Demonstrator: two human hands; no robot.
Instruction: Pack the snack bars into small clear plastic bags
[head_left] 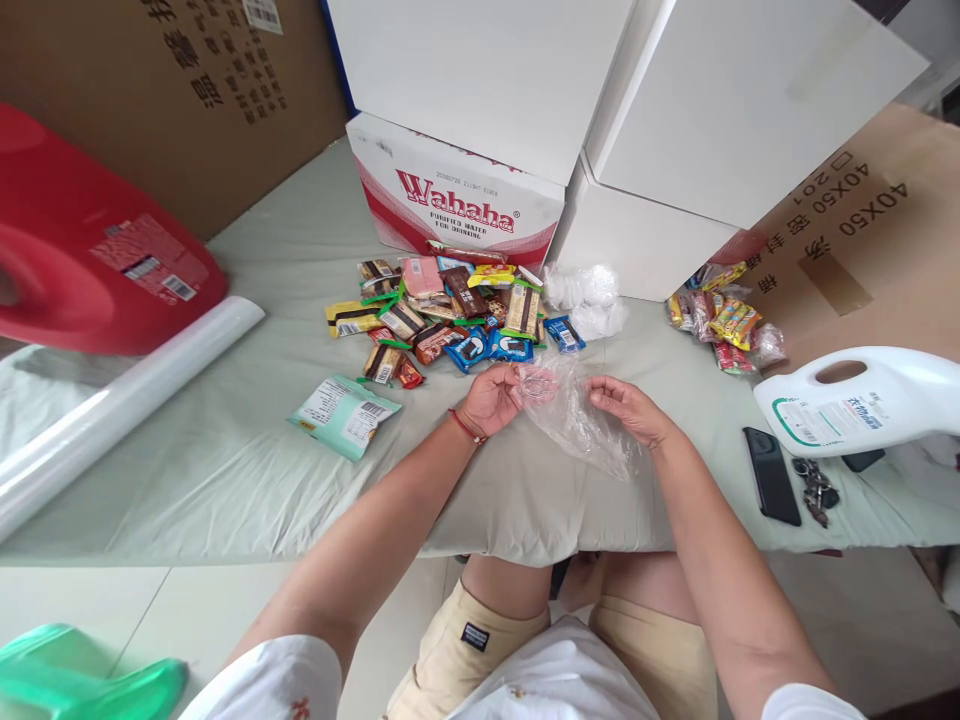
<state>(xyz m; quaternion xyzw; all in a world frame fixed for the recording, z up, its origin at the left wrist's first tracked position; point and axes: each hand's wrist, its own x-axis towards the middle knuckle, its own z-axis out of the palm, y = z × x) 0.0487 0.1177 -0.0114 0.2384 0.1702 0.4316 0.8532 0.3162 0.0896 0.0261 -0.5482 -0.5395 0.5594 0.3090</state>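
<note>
My left hand is closed on the gathered, pinkish rim of a clear plastic bag. The rest of that thin film hangs to the right and rests on the cloth. At the bag's right side, my right hand has its fingers loosely stretched out; whether they touch the film I cannot tell. Just beyond my hands lies a pile of wrapped snacks, with blue packets nearest. A mint-green snack bag lies left of my left hand. Crumpled white plastic bundles sit behind the bag.
A Wahaha carton and white boxes stand at the back. On the left are a red jug and a plastic film roll. To the right are bagged snacks, a white detergent bottle, a phone and keys.
</note>
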